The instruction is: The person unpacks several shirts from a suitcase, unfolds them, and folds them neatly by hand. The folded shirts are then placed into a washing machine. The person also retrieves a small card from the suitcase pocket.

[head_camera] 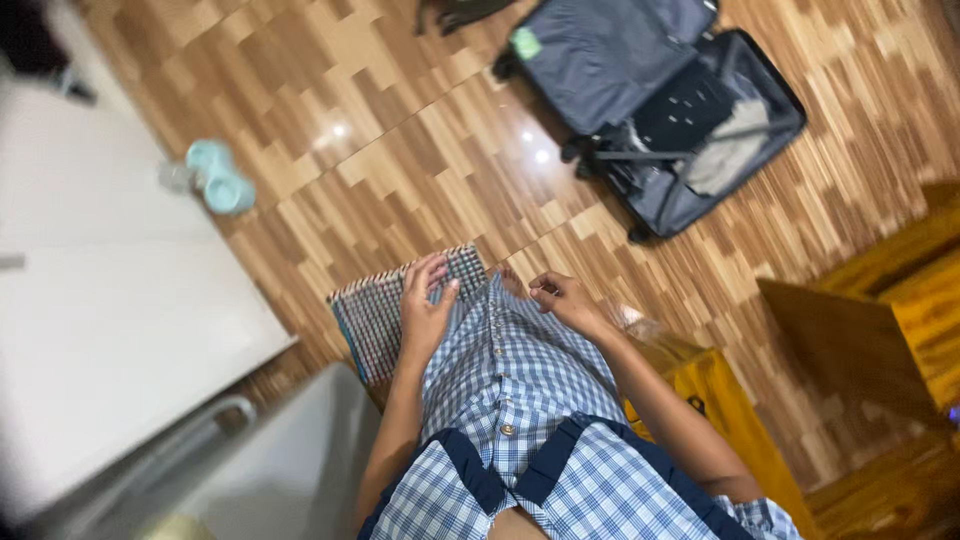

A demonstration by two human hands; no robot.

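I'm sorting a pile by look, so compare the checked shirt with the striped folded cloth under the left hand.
The checked shirt has blue-and-white checks, buttons and dark navy trim; the striped cloth has fine multicoloured stripes and no buttons. The shirt lies spread long, the cloth folded compact. The left hand touches the cloth; the right hand pinches the shirt's edge. Both are fabric.

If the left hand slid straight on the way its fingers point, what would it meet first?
The left hand rests on the striped woven mat, fingers toward its far edge. Going on, it would probably cross that edge and meet the bare parquet floor; depth is uncertain.
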